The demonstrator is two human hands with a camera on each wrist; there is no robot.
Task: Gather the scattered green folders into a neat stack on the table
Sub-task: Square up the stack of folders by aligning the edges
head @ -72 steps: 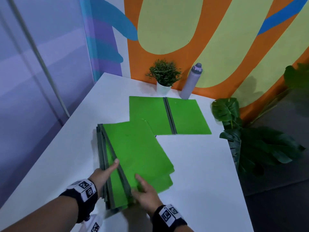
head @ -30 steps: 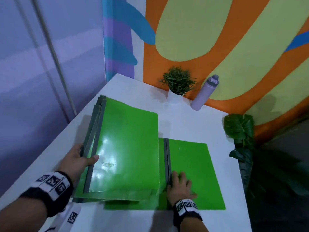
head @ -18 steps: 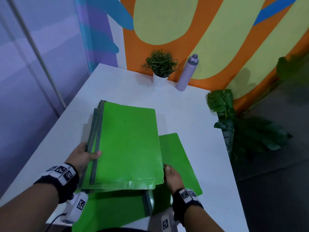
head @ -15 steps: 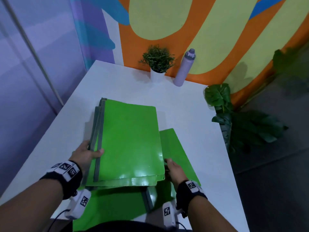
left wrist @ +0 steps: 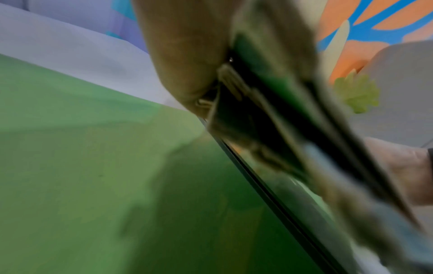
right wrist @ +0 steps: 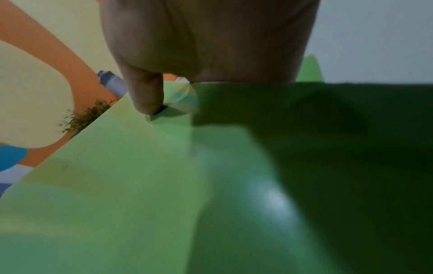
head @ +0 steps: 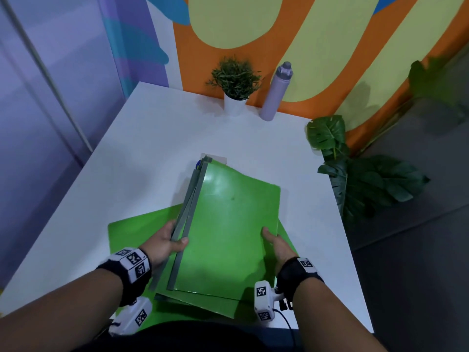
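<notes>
A stack of green folders (head: 228,229) with grey spines is held over the near part of the white table (head: 157,138). My left hand (head: 167,241) grips the spine side, thumb on top. My right hand (head: 275,243) holds the right edge, thumb on the cover (right wrist: 145,100) and the other fingers hidden underneath. One more green folder (head: 134,232) lies open flat on the table beneath the stack, showing at the left and a little at the right. In the left wrist view the spines (left wrist: 269,111) are blurred, above the flat folder (left wrist: 93,166).
A small potted plant (head: 234,82) and a lilac bottle (head: 278,92) stand at the table's far edge by the painted wall. A large-leaved plant (head: 355,179) stands on the floor to the right of the table. A purple wall runs along the left.
The stack has moved right and now sits over the open folder. My right hand has left the lower folder and taken the stack's right edge. The left hand keeps its hold on the spines.
</notes>
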